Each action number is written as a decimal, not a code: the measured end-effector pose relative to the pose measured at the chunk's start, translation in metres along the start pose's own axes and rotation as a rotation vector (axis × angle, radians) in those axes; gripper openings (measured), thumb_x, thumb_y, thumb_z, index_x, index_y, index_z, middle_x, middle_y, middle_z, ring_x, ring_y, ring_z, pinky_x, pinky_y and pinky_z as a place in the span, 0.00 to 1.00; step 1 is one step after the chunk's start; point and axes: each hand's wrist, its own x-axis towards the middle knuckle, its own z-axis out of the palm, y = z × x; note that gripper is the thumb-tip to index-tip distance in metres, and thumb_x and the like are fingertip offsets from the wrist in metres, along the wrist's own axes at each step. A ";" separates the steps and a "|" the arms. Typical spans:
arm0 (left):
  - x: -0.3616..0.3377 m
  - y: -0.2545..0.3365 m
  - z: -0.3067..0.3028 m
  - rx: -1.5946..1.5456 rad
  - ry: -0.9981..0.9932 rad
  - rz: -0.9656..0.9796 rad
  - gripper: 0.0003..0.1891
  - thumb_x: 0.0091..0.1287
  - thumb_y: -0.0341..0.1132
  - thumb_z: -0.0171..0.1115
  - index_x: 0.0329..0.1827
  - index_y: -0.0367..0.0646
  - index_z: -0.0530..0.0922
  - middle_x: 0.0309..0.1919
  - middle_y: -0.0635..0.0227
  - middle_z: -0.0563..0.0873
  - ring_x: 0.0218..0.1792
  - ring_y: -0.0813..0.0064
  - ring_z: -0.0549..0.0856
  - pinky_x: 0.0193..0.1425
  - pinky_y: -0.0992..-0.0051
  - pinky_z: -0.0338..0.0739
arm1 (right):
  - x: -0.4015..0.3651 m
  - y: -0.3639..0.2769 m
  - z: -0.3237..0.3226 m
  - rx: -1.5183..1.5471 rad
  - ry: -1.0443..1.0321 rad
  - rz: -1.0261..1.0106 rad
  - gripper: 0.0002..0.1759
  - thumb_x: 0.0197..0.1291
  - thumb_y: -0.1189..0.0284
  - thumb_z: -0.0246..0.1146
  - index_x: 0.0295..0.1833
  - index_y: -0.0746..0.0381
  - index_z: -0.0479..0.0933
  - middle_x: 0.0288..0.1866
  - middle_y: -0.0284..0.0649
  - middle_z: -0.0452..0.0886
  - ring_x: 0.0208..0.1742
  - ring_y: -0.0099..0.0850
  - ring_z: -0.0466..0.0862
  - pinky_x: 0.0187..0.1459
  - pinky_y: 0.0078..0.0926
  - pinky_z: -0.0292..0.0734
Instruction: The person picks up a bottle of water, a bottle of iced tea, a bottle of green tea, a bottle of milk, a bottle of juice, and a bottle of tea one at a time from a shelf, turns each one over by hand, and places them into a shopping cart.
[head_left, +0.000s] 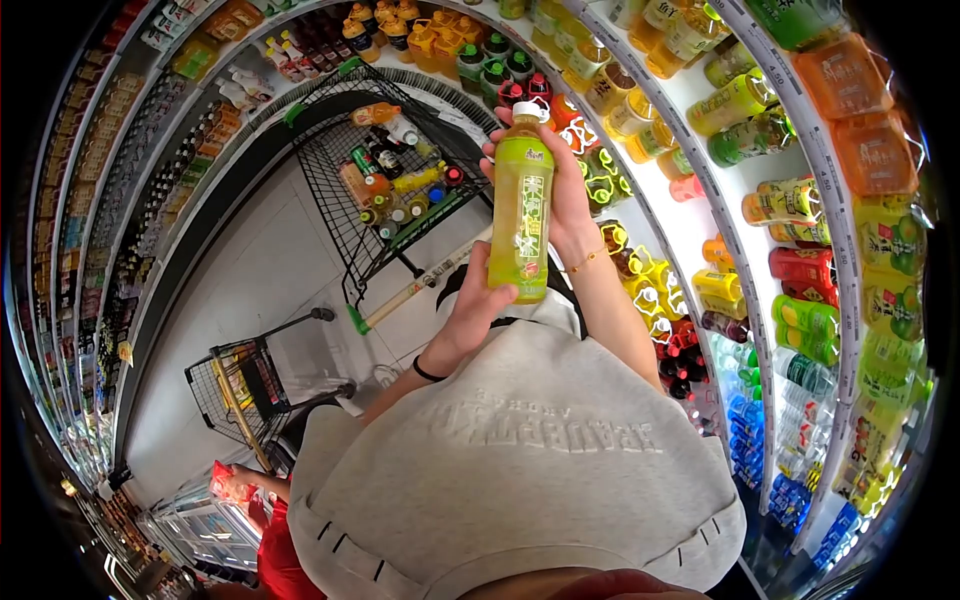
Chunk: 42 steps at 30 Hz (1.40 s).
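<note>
A large green-yellow bottle (522, 215) with a white cap stands upright between my two hands, its label facing me. My left hand (470, 310) is closed round the lower part, thumb across the front near the base. Behind the upper part, below the cap, my right hand (568, 190) wraps the bottle, with fingertips showing on its far side. Just beyond the bottle is a black wire shopping cart (335, 215) holding several drink bottles (395, 185), orange, yellow and dark.
Drink shelves (715, 190) curve along the right, and more stocked shelves (150, 170) line the left. A second cart (215, 395) stands at the lower left on the tiled floor (230, 280). Near it is a person in red (280, 555).
</note>
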 end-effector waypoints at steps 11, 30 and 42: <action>0.002 0.009 -0.004 0.648 0.371 0.263 0.35 0.58 0.35 0.80 0.58 0.38 0.62 0.52 0.56 0.76 0.53 0.67 0.78 0.61 0.65 0.75 | 0.011 0.010 -0.010 -0.308 0.056 0.050 0.33 0.79 0.49 0.54 0.80 0.55 0.64 0.58 0.43 0.80 0.59 0.41 0.84 0.56 0.48 0.86; 0.023 0.001 -0.035 0.104 0.060 0.136 0.27 0.64 0.28 0.71 0.62 0.37 0.66 0.57 0.61 0.79 0.60 0.72 0.80 0.66 0.68 0.75 | 0.023 0.004 -0.011 -0.246 -0.155 0.004 0.35 0.77 0.53 0.55 0.79 0.63 0.62 0.59 0.48 0.81 0.61 0.43 0.84 0.61 0.46 0.85; 0.057 -0.027 -0.055 0.927 0.502 0.639 0.36 0.46 0.31 0.85 0.53 0.38 0.69 0.48 0.58 0.78 0.50 0.63 0.80 0.58 0.63 0.76 | -0.005 -0.030 0.003 -0.962 -0.448 -0.199 0.36 0.52 0.71 0.80 0.68 0.62 0.78 0.58 0.41 0.85 0.60 0.32 0.85 0.65 0.36 0.80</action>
